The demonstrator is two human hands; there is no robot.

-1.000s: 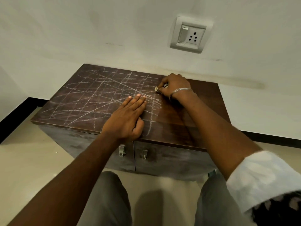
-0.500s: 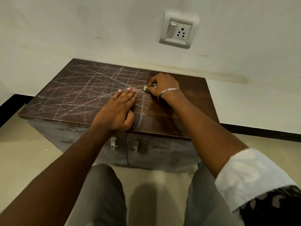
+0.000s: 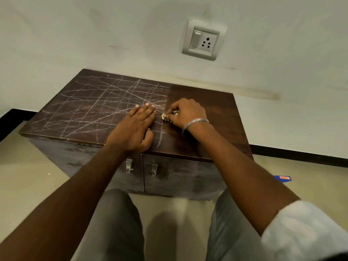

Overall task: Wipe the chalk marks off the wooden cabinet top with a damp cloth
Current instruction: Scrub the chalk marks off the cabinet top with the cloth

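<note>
A low dark wooden cabinet (image 3: 212, 102) stands against the wall. White chalk marks (image 3: 98, 108) criss-cross the left and middle of its top, while the right part is bare dark wood. My left hand (image 3: 134, 129) rests flat on the top, fingers straight and together, over the chalk lines. My right hand (image 3: 186, 113), a metal bangle on its wrist, grips a small balled-up light cloth (image 3: 165, 116) and presses it on the top just right of my left fingertips, at the border between chalked and bare wood.
The cabinet has two front doors with small metal handles (image 3: 130, 165). A wall socket with a switch (image 3: 204, 40) sits above it. A small blue object (image 3: 282, 178) lies on the floor at the right. My knees are in front of the cabinet.
My right hand with the cloth has slid a little toward me and to the left, close to my left fingertips. The left hand has stayed flat in place. The camera has shifted.
</note>
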